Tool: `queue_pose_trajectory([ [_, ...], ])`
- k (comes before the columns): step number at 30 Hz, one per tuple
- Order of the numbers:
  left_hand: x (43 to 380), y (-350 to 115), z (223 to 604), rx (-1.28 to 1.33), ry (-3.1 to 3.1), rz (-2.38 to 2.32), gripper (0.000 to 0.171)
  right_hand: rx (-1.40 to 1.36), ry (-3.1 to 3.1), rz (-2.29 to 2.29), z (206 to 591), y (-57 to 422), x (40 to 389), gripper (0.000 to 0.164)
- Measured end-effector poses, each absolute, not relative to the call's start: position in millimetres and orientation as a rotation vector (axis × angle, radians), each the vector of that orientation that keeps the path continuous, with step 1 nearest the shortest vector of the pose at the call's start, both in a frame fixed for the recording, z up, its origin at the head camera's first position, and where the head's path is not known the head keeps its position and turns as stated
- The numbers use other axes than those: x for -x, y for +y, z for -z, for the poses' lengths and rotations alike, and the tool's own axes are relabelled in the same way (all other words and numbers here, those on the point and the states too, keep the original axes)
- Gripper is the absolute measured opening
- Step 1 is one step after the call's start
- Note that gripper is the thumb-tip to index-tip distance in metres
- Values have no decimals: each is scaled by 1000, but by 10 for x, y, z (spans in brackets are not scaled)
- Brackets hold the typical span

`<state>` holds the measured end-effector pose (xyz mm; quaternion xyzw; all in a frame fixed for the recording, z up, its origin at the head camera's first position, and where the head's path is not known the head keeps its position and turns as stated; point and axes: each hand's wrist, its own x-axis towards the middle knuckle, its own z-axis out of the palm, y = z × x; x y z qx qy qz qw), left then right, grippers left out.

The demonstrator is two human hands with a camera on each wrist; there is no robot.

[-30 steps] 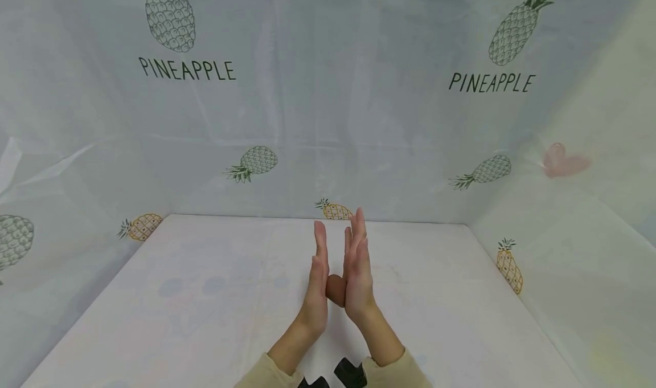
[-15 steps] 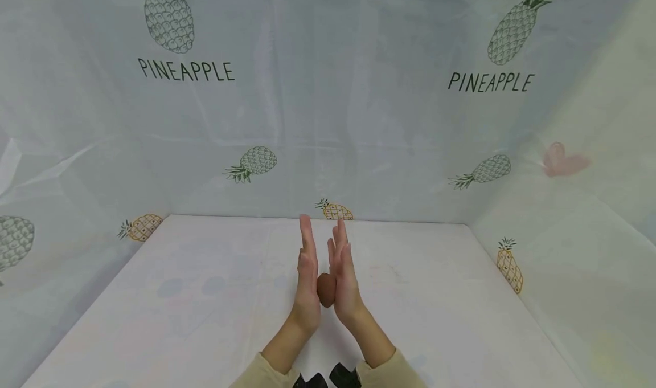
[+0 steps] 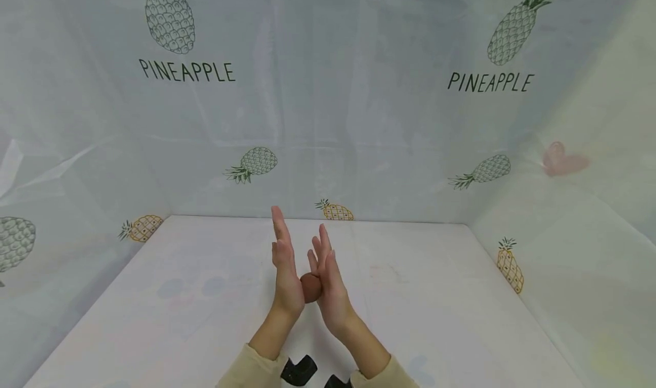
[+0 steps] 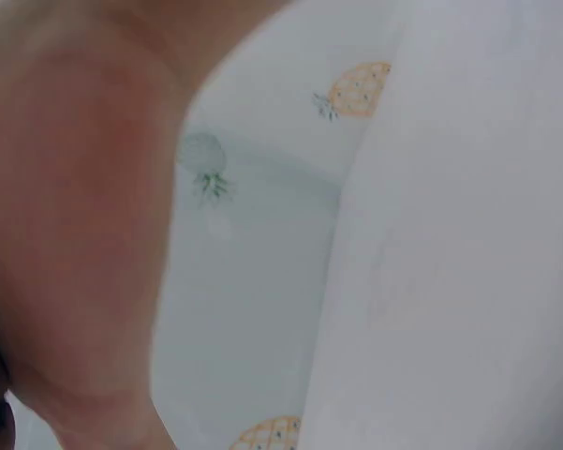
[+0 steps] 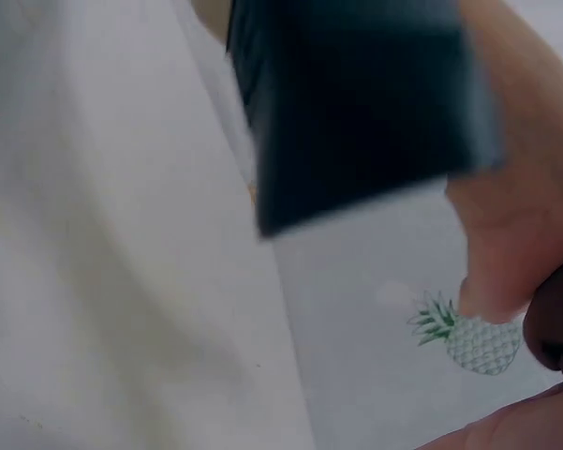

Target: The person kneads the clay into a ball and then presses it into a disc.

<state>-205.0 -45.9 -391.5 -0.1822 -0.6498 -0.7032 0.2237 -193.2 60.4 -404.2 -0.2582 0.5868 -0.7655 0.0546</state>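
A brown ball of modelling clay sits between my two palms, above the white table. My left hand touches it from the left, fingers straight and pointing up and away. From the other side my right hand presses on it with its fingers extended and slightly spread. In the right wrist view the clay looks dark and is cut off by the frame's edge. The left wrist view is mostly filled by a blurred hand.
Black wrist-camera mounts sit close together between the cream sleeves. The white tabletop meets pineapple-printed sheeting at the back and on both sides. A mount blocks much of the right wrist view.
Both hands have shifted left with the clay between them. The left hand has slid forward against the right, and the clay has turned, now looking rounder. The palms tilt further left.
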Motion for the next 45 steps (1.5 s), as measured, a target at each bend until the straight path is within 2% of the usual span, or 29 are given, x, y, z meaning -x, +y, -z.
queue_pose_trajectory([
  [9,2149,-504,3994,382,-1894,1918,64,851,1882,2348,3955,608,1863,61],
  [25,1954,-210,4122,690,-1915,2152,58,853,2007,2492,3875,757,1904,61],
  [32,1885,-172,4048,829,-1817,2278,60,808,2058,2515,3907,820,1977,60],
  [45,1895,-266,3928,734,-1817,2084,66,865,1911,2360,3996,749,1996,62],
])
